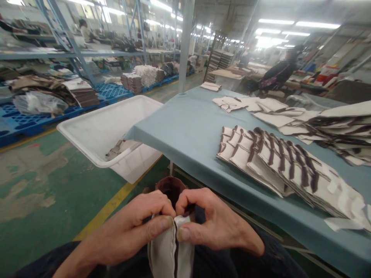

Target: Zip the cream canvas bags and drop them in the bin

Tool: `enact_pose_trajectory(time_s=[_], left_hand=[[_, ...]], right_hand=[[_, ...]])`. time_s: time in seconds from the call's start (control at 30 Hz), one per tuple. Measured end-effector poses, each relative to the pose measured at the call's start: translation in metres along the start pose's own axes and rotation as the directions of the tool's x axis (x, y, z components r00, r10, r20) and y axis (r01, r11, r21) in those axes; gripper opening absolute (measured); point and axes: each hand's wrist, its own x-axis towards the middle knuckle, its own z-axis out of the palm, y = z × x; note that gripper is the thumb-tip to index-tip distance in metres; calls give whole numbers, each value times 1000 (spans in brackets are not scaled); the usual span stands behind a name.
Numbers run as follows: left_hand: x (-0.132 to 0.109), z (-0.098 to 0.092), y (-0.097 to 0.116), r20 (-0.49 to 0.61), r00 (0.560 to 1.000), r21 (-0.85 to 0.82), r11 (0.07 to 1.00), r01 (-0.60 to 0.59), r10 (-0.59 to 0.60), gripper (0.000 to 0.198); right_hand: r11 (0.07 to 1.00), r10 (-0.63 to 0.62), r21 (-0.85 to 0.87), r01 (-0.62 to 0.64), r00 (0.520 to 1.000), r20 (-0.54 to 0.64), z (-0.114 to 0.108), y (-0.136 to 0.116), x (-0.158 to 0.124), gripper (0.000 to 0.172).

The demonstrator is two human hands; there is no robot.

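Note:
Low in the middle of the head view, both my hands pinch one fabric piece point(171, 251), grey-white with a dark brown lining and a dark seam down its middle. My left hand point(136, 227) grips its left edge with thumb and fingers. My right hand point(211, 226) grips the right edge, thumb against the seam. The brown end of the piece sticks up between my fingers. A fanned row of similar fabric pieces point(284, 166) lies on the blue-grey table point(191, 127) to my right.
A white plastic tub point(95, 135) with a few pieces inside stands on the green floor left of the table. More cut pieces point(290, 112) cover the table's far side. Blue pallets point(110, 92) with stacked material and shelving lie far left. A person point(278, 73) works behind.

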Motion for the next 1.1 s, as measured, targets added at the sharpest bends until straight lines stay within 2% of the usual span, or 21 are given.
enact_pose_trajectory(time_s=[0.17, 0.3, 0.47, 0.53, 0.77, 0.93, 1.03, 1.1], left_hand=[[-6, 9, -1, -24, 998, -43, 997, 58, -59, 39], [-6, 14, -5, -46, 995, -116, 990, 84, -90, 42], [-8, 13, -2, -117, 990, 13, 997, 81, -79, 39], [-8, 11, 3, -127, 988, 77, 993, 95, -84, 39], [-8, 11, 10, -129, 982, 104, 983, 150, -136, 44], [-8, 13, 5, -73, 975, -26, 977, 210, -212, 36], [-7, 12, 1, -27, 961, -72, 960, 271, -274, 28], [-6, 10, 0, 7, 966, -68, 964, 259, -259, 26]], right_hand=[[993, 76, 83, -79, 996, 46, 4, 6, 2, 50], [988, 52, 140, -60, 997, 62, 7, 8, 1, 47], [998, 63, 20, -62, 997, -42, 14, 6, 0, 17], [996, 80, -22, -81, 994, -76, 18, 6, 0, 11], [978, 153, -124, -169, 980, -129, 28, 7, 6, 17], [976, 149, -137, -172, 976, -161, 29, 5, 1, 23], [983, 154, -81, -164, 981, -120, 25, 9, -2, 21], [991, 127, -27, -129, 990, -57, 21, 13, -4, 22]])
